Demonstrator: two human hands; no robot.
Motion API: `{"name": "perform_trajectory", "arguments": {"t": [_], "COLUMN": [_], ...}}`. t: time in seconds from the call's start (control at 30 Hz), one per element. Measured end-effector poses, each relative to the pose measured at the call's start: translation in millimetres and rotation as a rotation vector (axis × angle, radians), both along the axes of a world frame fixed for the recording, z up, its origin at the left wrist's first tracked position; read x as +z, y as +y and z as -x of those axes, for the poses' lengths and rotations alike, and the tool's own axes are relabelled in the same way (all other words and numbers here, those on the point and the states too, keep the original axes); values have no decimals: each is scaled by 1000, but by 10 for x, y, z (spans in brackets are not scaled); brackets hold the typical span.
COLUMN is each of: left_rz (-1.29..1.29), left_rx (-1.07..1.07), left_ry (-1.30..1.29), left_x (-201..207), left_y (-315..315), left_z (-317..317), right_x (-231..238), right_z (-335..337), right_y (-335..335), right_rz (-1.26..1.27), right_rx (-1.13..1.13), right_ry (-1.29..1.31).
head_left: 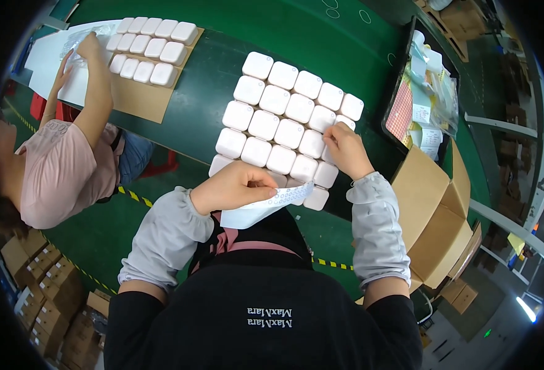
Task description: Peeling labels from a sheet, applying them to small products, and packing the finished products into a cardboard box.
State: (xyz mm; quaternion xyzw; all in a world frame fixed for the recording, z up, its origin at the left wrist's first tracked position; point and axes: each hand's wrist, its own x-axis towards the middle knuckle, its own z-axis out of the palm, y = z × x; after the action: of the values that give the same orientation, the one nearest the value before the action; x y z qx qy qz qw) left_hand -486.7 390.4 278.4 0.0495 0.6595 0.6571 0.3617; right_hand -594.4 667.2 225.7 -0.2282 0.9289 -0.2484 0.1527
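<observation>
Rows of white rounded-square boxes (289, 132) stand in a grid on the dark green table in front of me. Many in the far rows bear a small round sticker near one corner. Between thumb and fingers, my left hand (235, 188) pinches a sheet of small round stickers (293, 195), its white backing hanging over the near edge of the grid. My right hand (348, 148) is at the grid's right side, fingertips pinched together on or just above a box. Whatever sits between those fingertips is too small to make out.
At the right stands an open cardboard box (435, 225). Beyond it a black tray (401, 74) holds papers and plastic bags. To the left, a co-worker (62, 166) handles clear plastic beside more white boxes (151, 46) on a cardboard sheet (139, 102).
</observation>
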Motion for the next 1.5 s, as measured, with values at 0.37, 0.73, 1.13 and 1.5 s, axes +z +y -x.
{"name": "perform_trajectory", "arguments": {"t": [0.37,0.73,1.13,1.5], "left_rz": [-1,-1,53,2], "left_rx": [11,98,112,73], "left_ry": [10,69,32,42], "left_x": [16,156,173,120], "left_y": [-57,-20,65,69], "left_z": [-5,41,55,96], "right_x": [283,884,910,323], "right_z": [-123,-783,-925,-278], "right_y": [-212,-445,-616,231], "right_rz": [40,290,253,341], "right_rx": [-241,75,129,-336], "right_ry": [70,-58,379,-10]}}
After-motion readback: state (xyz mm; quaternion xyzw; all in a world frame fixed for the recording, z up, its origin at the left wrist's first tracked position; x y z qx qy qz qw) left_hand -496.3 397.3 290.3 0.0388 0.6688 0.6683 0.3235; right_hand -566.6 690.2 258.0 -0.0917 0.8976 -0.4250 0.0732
